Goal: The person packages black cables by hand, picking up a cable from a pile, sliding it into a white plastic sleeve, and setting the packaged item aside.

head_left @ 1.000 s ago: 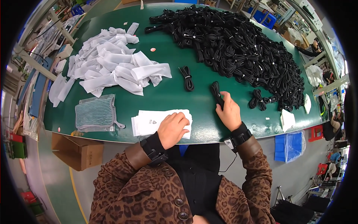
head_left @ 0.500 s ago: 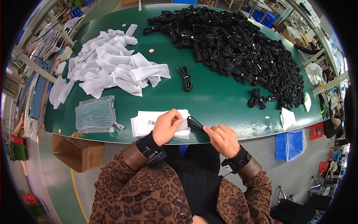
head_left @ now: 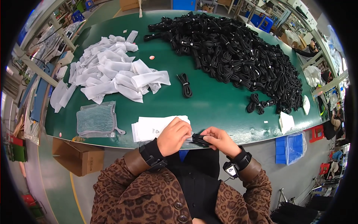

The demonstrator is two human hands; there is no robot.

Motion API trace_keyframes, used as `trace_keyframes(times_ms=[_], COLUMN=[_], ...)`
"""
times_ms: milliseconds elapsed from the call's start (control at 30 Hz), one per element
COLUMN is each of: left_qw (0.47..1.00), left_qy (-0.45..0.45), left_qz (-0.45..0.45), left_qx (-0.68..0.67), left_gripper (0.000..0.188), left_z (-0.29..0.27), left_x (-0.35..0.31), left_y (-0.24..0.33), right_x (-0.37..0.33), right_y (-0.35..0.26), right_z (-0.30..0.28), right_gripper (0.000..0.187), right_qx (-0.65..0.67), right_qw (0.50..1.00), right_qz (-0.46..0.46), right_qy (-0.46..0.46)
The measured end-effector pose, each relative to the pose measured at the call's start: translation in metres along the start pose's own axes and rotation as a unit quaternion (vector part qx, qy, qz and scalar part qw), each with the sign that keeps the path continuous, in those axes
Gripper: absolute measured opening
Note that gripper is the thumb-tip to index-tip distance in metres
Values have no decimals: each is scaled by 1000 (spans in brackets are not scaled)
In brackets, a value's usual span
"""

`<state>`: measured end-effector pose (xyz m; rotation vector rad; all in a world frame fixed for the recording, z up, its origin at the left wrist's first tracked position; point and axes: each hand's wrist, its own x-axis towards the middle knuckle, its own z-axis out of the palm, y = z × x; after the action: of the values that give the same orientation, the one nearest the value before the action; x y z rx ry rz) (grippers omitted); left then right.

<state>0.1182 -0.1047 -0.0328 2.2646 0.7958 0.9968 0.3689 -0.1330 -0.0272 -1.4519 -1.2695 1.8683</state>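
A coiled black cable [head_left: 200, 139] is gripped by my right hand [head_left: 220, 142], thumb and fingers closed around its right end. Its other end meets the right edge of a stack of flat white bags [head_left: 149, 127] at the table's near edge. My left hand [head_left: 173, 136] lies over that stack, fingertips pinched at the top bag's edge beside the cable. Whether the cable's tip is inside the bag is hidden by my fingers. Another tied cable bundle [head_left: 185, 86] lies alone beyond my hands.
A heap of white bags [head_left: 112, 71] covers the far left of the green table [head_left: 223, 112]. Piled black cables [head_left: 238, 56] fill the far right. A striped grey-green cloth pouch [head_left: 97, 119] lies at left. Below the edge are a cardboard box [head_left: 80, 156] and a blue bin [head_left: 289, 147].
My right hand has brought the cable closer to my left hand and slightly lower, against the bag's edge. My left hand has moved right and down, its fingers now beside the cable's end.
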Motion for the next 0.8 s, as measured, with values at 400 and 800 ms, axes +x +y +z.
trace_keyframes(times_ms=[400,800], left_qw=[994,854], left_qy=[30,53], left_qz=[-88,-279], left_qx=[-49,-435], left_gripper=[13,15], left_z=[-19,-86], left_x=[17,36], left_y=[1,-20], right_x=[18,29], right_y=[-30,-48], right_z=[29,26], right_gripper=[30,25], right_qx=[-317,-210], right_qw=[832,858], right_qz=[-426,-449], right_qy=[161,134])
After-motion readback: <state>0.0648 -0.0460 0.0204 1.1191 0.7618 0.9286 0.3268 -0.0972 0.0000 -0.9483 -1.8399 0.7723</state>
